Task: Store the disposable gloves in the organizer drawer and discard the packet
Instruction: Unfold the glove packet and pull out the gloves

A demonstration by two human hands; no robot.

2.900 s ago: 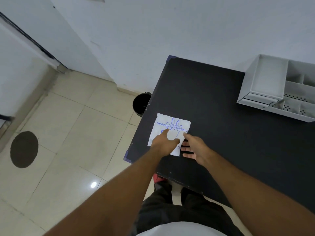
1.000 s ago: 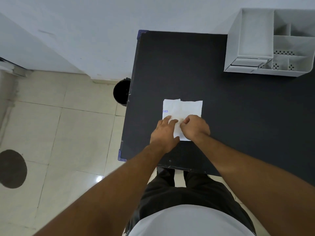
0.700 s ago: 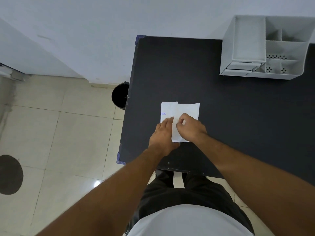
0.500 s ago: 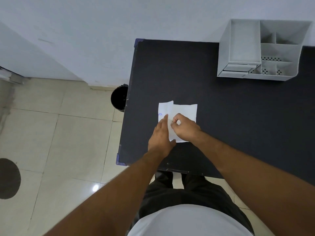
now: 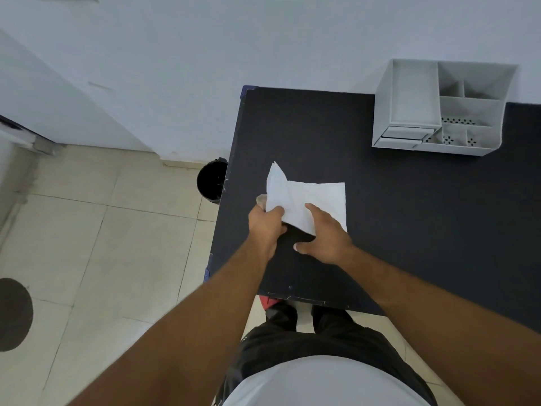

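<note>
A white glove packet lies near the left front of the black table (image 5: 409, 224). Its left flap (image 5: 276, 191) is lifted off the table, pinched in my left hand (image 5: 265, 227); a bit of clear plastic shows beside that hand. The flat right part of the white stack (image 5: 325, 197) stays on the table. My right hand (image 5: 325, 235) rests on it, palm down with fingers spread. I cannot tell packet from gloves. The grey organizer (image 5: 409, 98) stands at the back right, its small drawer (image 5: 405, 133) shut at the front left.
A black waste bin (image 5: 212, 181) stands on the tiled floor against the table's left edge. A white wall runs behind the table. My legs are at the table's front edge. A dark round mark (image 5: 13, 315) is on the floor at far left.
Both hands were pinching at the packet's near edge. Now my left hand has raised the left flap, and my right hand has flattened onto the rest.
</note>
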